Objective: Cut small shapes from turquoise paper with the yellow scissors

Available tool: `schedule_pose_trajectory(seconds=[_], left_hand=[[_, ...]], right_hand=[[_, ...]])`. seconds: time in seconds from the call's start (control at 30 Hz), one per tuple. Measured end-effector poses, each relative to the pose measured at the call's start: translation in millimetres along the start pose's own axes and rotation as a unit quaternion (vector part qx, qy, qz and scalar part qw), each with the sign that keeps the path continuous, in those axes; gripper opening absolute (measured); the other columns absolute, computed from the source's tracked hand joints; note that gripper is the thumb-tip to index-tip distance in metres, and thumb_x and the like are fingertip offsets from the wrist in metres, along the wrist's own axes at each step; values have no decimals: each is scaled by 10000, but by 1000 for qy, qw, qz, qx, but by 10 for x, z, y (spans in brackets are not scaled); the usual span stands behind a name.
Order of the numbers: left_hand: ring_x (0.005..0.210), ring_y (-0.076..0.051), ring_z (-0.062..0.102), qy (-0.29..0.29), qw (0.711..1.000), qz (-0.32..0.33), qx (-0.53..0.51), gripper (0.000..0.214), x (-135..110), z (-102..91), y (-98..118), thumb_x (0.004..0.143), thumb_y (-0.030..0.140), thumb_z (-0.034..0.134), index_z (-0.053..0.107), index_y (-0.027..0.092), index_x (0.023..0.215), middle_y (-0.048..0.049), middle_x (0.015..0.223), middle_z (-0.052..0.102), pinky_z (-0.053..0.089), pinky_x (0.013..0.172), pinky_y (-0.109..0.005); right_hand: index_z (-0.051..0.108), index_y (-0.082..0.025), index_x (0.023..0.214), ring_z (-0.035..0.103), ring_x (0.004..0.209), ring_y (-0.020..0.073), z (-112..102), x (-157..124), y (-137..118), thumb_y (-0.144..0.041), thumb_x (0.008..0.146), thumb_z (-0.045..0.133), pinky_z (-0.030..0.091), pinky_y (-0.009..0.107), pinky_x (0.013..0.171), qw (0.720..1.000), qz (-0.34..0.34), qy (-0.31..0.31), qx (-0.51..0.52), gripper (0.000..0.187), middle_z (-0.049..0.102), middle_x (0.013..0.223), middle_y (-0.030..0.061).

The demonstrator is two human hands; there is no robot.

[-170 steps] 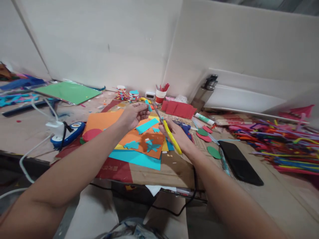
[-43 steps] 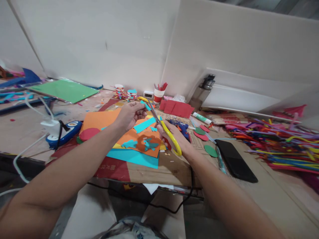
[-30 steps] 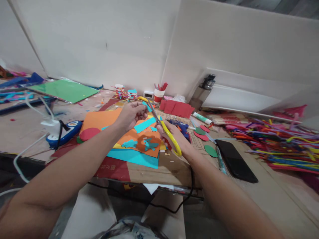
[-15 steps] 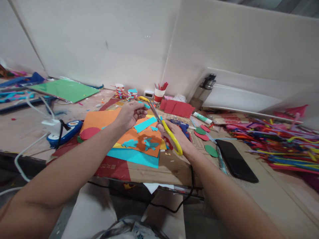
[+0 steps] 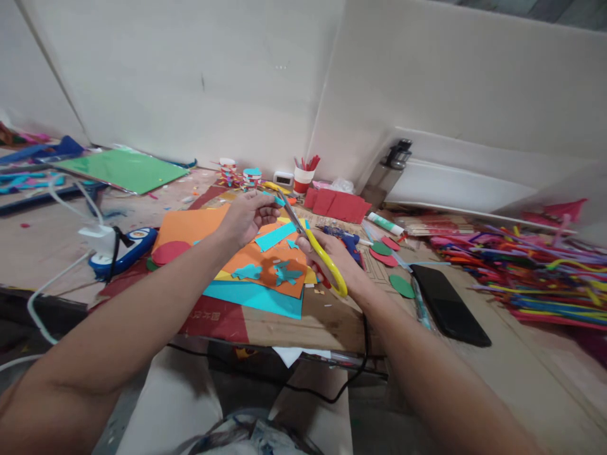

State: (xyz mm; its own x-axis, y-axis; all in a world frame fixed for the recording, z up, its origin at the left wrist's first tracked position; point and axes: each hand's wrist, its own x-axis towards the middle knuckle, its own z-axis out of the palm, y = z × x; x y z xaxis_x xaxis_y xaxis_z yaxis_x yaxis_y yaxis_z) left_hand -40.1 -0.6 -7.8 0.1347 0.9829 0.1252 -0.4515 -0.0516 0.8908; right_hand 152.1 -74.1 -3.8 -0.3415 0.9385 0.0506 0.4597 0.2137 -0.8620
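My left hand (image 5: 246, 216) pinches a small scrap of teal paper (image 5: 279, 201) above the table. My right hand (image 5: 332, 259) grips yellow-handled scissors (image 5: 317, 249), whose blades point up and left and meet the scrap. Below both hands lies an orange sheet (image 5: 265, 260) with cut teal shapes (image 5: 285, 273) and a teal strip (image 5: 275, 237) on it. A larger teal sheet (image 5: 256, 297) sticks out under the orange one.
A blue glue gun (image 5: 344, 240) and red and green paper discs (image 5: 386, 253) lie right of my hand. A black phone (image 5: 446, 304) and a heap of pipe cleaners (image 5: 531, 272) fill the right. A blue-white device (image 5: 124, 248) with cables and a green sheet (image 5: 118, 170) are left.
Both hands stay almost in place with the blades at the teal scrap. The scrap looks smaller than 5.7 s ago, and the view has shifted slightly.
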Motion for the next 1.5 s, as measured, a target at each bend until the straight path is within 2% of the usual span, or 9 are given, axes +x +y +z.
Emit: schedule_pose_trajectory(seconds=[0.53,0.73,0.8,0.9,1.0,1.1,1.27,1.4,1.5], left_hand=[[553,-80,593,-5,1000,-2,4,143,-13,2,-3,681,187,686,555,136,705,-12,656,647,482,580,-214],[553,-89,563,-76,987,106,90,160,-115,91,-40,672,239,766,626,171,710,7,644,622,457,565,-232],[599,-101,572,-95,975,138,149,123,-176,145,-39,641,203,786,674,175,684,-26,752,659,471,601,-254],[754,-148,612,-132,953,182,204,76,-232,186,-49,642,158,775,713,202,654,-50,834,669,497,709,-284],[854,-170,618,-165,934,214,235,75,-230,175,-79,669,142,754,734,214,678,-55,854,669,493,794,-299],[810,-162,627,-168,943,175,229,94,-218,165,-100,656,165,772,729,198,733,-50,838,675,496,763,-291],[634,-141,636,-191,957,12,218,238,-241,200,-115,653,265,799,661,154,813,-42,732,687,500,638,-275],[578,-132,623,-200,955,8,217,249,-218,181,-160,770,373,700,616,144,724,-62,674,682,479,584,-261],[571,-123,618,-170,974,5,150,229,-170,136,-159,754,327,713,592,146,683,-57,651,676,478,592,-256]], right_hand=[[473,-201,808,396,377,52,43,-26,-29,-594,809,576,321,175,347,998,40,25,52,406,458,538,-72],[461,-223,848,411,355,65,87,59,21,-651,804,545,334,188,308,963,43,83,253,439,486,548,-67],[481,-218,864,448,382,68,71,88,46,-644,799,557,362,195,327,950,33,88,298,438,537,604,-46],[500,-222,900,501,437,76,37,79,42,-529,760,663,414,209,385,946,11,105,305,376,567,669,-40],[485,-220,846,496,447,88,14,33,-5,-379,714,723,421,225,420,959,4,133,251,316,528,606,-55],[473,-221,835,500,454,103,6,19,-31,-342,733,687,426,243,434,965,-15,157,207,267,512,581,-54],[438,-247,1001,535,514,99,15,69,4,-355,717,677,463,251,496,954,-58,227,187,387,528,711,-57],[416,-252,1012,518,506,95,43,84,22,-399,726,682,456,244,485,964,-56,212,147,418,510,704,-62],[419,-260,1049,465,474,90,36,87,32,-486,779,626,412,226,449,971,-47,182,149,408,458,646,-74]])
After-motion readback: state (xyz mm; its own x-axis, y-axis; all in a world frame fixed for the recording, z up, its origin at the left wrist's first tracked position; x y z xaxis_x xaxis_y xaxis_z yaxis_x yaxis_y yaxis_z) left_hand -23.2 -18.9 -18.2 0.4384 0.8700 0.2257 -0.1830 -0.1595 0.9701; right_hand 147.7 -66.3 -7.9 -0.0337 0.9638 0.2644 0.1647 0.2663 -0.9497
